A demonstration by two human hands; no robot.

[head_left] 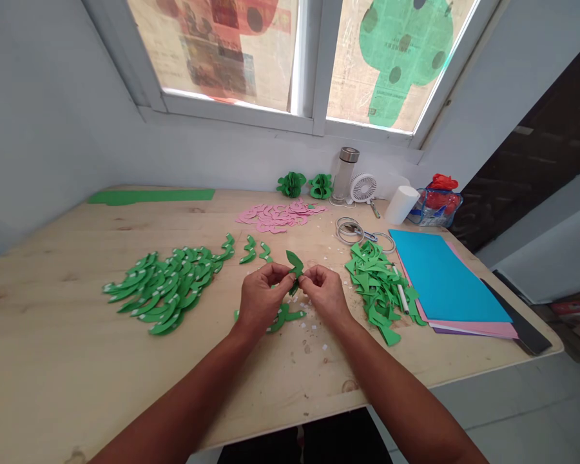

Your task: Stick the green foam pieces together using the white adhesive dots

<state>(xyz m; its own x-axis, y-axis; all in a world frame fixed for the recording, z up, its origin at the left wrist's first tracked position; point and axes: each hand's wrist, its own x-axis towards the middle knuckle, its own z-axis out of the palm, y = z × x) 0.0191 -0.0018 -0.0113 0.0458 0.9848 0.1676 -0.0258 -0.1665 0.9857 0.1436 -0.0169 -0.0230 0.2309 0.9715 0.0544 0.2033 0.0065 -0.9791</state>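
Note:
Between my two hands, above the middle of the table, is a curved green paper cutout (295, 261). My left hand (267, 291) pinches it from the left, and my right hand (323, 289) pinches its lower part from the right. Fingertips hide part of the piece. Below the hands lie a few more green cutouts (287, 316) with white patches, partly covered by my left hand. A large overlapping pile of such cutouts (164, 287) spreads to the left, and a few small stacks (249, 250) sit just beyond my left hand.
Green paper scraps (374, 283) with a white marker (401, 293) lie right, beside blue sheets (444, 274). Behind are pink cutouts (275, 216), tape rolls (350, 230), green paper balls (291, 184), a bottle (344, 175), a small fan (363, 188) and a white roll (402, 205).

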